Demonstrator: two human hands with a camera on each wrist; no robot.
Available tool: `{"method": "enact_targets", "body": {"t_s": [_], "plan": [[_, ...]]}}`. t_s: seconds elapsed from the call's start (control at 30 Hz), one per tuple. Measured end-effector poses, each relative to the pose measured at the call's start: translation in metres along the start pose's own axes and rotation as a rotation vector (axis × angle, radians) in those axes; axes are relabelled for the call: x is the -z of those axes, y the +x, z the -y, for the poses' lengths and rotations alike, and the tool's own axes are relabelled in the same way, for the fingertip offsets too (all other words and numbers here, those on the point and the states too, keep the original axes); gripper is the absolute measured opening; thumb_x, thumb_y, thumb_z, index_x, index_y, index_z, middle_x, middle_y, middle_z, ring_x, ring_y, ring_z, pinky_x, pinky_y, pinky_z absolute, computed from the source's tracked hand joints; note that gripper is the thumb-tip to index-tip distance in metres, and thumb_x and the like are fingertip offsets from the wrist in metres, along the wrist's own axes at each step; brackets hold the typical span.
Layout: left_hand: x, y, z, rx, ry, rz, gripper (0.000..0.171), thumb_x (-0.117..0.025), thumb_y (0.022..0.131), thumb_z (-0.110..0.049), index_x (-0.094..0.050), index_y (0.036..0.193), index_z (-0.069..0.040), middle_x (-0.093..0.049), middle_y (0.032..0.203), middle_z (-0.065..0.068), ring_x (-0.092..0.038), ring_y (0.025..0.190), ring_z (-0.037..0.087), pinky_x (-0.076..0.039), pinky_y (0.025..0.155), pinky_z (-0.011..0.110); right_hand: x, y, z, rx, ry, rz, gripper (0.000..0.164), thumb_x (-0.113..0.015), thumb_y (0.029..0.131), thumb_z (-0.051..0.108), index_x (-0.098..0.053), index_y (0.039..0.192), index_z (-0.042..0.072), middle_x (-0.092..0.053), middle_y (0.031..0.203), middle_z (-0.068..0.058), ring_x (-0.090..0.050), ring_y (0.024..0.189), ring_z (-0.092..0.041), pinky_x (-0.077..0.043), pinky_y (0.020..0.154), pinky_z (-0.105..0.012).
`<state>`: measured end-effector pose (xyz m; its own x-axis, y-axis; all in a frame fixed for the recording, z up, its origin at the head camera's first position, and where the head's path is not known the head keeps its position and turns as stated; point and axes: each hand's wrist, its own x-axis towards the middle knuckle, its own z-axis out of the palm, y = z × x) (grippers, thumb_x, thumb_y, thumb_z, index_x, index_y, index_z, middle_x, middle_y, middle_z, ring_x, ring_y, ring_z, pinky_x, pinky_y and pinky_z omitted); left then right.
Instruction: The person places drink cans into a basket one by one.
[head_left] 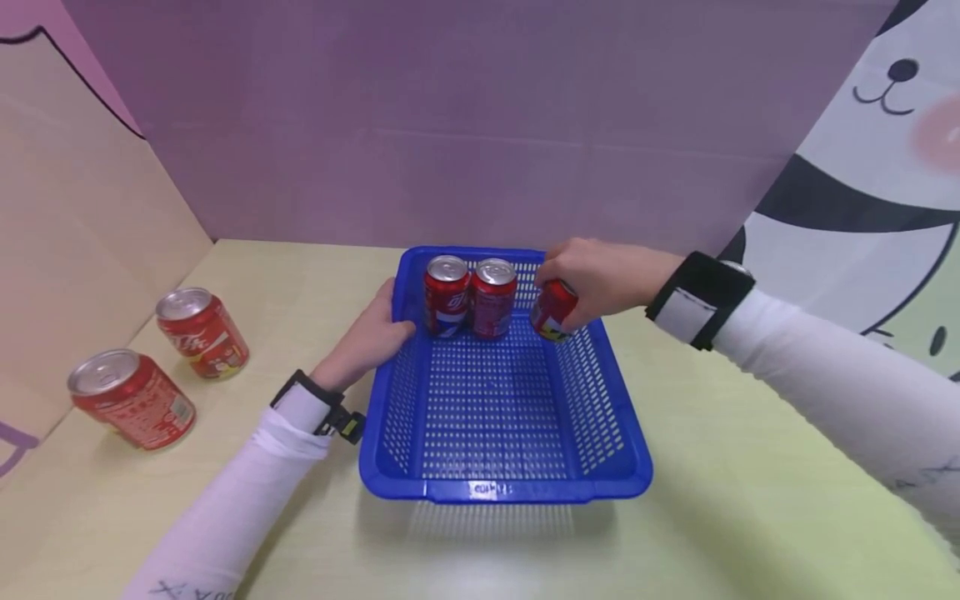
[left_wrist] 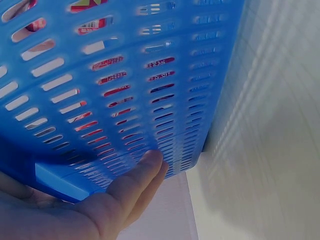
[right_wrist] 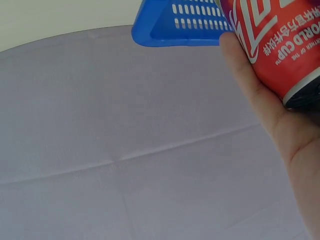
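Observation:
A blue plastic basket (head_left: 487,400) with slotted walls stands on the table. My left hand (head_left: 371,337) grips its left rim, thumb over the edge; in the left wrist view the fingers (left_wrist: 135,185) lie along the outer wall. Two red soda cans (head_left: 447,300) (head_left: 493,304) stand upright side by side at the basket's far left. My right hand (head_left: 600,275) holds another red soda can (head_left: 553,312), tilted, inside the far right part of the basket. White lettering shows on this can (right_wrist: 285,50) in the right wrist view; whether its base touches the basket floor I cannot tell.
Two more red cans (head_left: 202,333) (head_left: 135,400) stand on the table (head_left: 300,283) left of the basket. Part of a silver can-like top (head_left: 737,267) shows behind the right wrist. A purple-grey panel (head_left: 465,125) rises behind, with printed panels on both sides.

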<state>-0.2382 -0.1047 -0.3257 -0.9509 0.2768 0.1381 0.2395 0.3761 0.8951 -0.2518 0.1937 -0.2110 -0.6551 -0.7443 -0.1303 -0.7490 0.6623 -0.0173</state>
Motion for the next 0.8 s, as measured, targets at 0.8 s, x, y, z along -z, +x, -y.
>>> {"method": "enact_targets", "body": {"t_s": [0.8], "plan": [[0.0,-0.003,-0.005,-0.011,-0.011,-0.001,0.069,-0.045,0.088,0.009,-0.016,0.15,0.007,-0.035,0.146,0.031,-0.035,0.136,0.041,-0.029,0.111,0.052,-0.013,0.037,-0.003,-0.115,-0.114,0.157,0.052,-0.088,0.075,0.027,-0.068,0.119,0.008,-0.067,0.105,-0.006,-0.064,0.096,-0.024,-0.057,0.078,-0.041]]}}
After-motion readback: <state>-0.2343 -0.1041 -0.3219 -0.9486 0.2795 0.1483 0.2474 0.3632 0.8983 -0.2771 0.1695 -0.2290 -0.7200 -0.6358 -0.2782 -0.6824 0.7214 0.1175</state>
